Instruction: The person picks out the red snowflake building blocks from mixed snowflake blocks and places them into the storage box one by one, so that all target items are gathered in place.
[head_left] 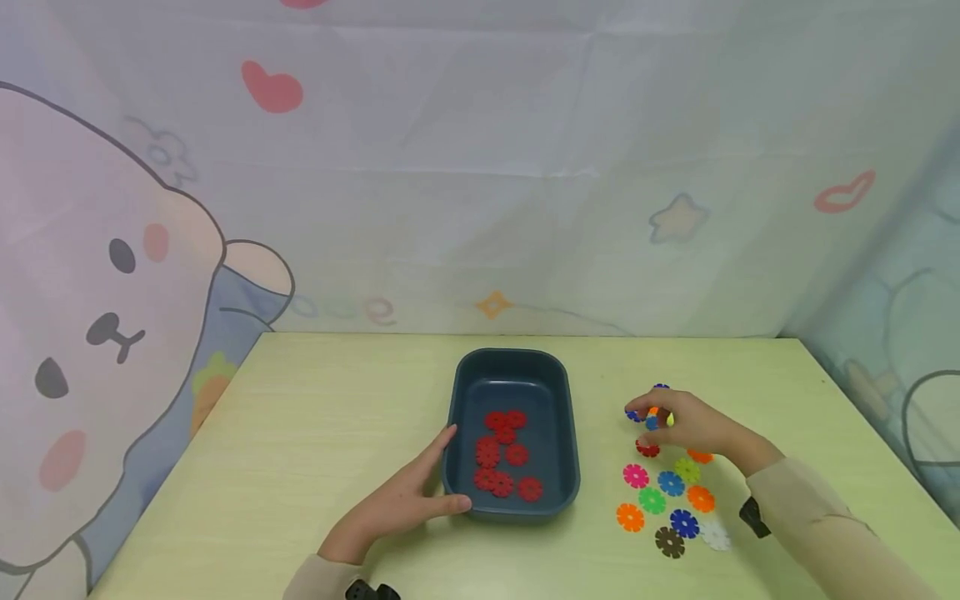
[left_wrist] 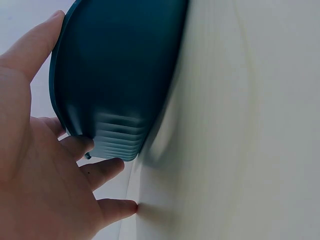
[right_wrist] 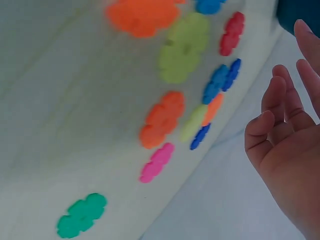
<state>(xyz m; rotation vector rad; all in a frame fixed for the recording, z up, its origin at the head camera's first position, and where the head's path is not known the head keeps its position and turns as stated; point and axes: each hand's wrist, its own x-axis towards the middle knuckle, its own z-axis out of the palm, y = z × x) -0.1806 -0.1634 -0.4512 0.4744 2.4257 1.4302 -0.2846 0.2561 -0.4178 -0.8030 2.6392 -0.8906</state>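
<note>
A dark blue-green plastic bin [head_left: 570, 467] stands at the middle of the table, with several red notched discs [head_left: 529, 488] inside. My left hand [head_left: 401, 498] rests against its left side, fingers spread; the thumb touches the rim at the near left corner. In the left wrist view, fingertips lie along the ribbed outer wall [left_wrist: 119, 131]. My right hand [head_left: 693, 423] is over the far part of a group of loose coloured discs, thumb and fingers apart with nothing between them. A red disc [head_left: 648, 450] lies below its thumb, partly covered; blue and orange discs are partly hidden behind the fingers.
Nearer on the right lie pink [head_left: 635, 476], green [head_left: 652, 501], orange [head_left: 630, 517], brown [head_left: 670, 542] and white [head_left: 716, 536] discs, among others. Printed cloth [head_left: 465, 183] hangs behind the pale table [head_left: 315, 417] and along its sides.
</note>
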